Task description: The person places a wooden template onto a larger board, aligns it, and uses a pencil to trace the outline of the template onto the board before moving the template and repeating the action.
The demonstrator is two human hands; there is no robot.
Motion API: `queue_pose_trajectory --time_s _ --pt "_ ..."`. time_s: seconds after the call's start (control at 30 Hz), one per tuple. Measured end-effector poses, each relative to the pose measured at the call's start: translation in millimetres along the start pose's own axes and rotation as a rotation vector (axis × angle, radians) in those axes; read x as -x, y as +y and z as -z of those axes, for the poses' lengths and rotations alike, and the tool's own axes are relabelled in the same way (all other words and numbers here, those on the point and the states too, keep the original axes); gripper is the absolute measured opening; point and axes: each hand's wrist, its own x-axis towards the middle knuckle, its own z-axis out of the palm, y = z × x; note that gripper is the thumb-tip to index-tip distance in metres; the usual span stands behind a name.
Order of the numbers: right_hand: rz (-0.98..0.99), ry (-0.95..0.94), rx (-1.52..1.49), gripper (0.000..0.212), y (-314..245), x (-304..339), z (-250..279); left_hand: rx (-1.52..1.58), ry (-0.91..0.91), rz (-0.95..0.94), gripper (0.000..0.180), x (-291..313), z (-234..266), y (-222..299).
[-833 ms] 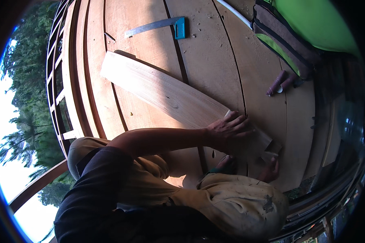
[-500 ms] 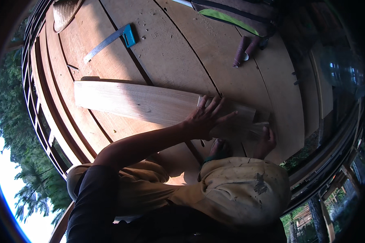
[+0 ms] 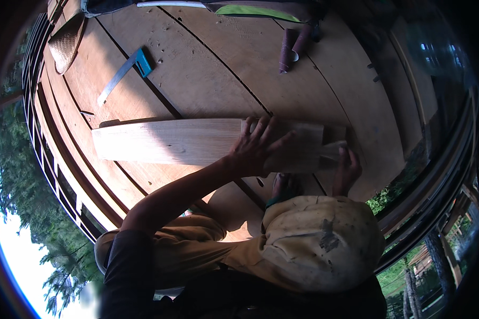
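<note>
A long pale plank (image 3: pixel 165 141) lies crosswise on the plank floor in front of me, its left half in sunlight and its right end in shade. My left hand (image 3: pixel 253 146) rests on the plank with fingers spread, over the edge of a darker wooden section (image 3: pixel 303 141) at the right; whether that is a separate board I cannot tell. At the plank's right end my right hand (image 3: pixel 348 169) pinches a small flat piece of wood (image 3: pixel 331 150) between thumb and fingers. This piece sits against the shaded end.
Beyond the plank lie a saw (image 3: pixel 125 72) with a teal handle, purple-brown cylinders (image 3: pixel 287 50) and a dark bag with green trim (image 3: pixel 261 10). A woven hat (image 3: pixel 66 45) is at far left. My foot (image 3: pixel 283 186) is close to the plank, and railings (image 3: pixel 50 175) border the left side.
The whole view has shifted and turned slightly, so the plank appears more level. Both hands keep their places on the wood, the right fingers raised a little higher around the small piece.
</note>
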Motion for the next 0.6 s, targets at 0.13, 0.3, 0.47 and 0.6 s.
queue_pose_trajectory --time_s 0.13,0.3,0.47,0.6 --pt "-0.024 0.007 -0.023 0.022 1.1 -1.6 0.2 0.002 -0.067 0.016 0.127 -5.0 7.1 3.0" --pt "-0.05 0.006 0.03 0.022 2.5 -3.6 2.4 0.034 -0.008 -0.01 0.131 -8.2 6.1 4.4" --pt "-0.014 -0.036 -0.003 0.026 -0.3 5.6 -13.9 -0.015 -0.138 0.049 0.136 2.8 9.5 -1.4" --pt "-0.062 -0.002 -0.165 0.028 13.7 9.4 5.3 0.007 -0.161 0.024 0.138 -12.5 11.1 10.3"
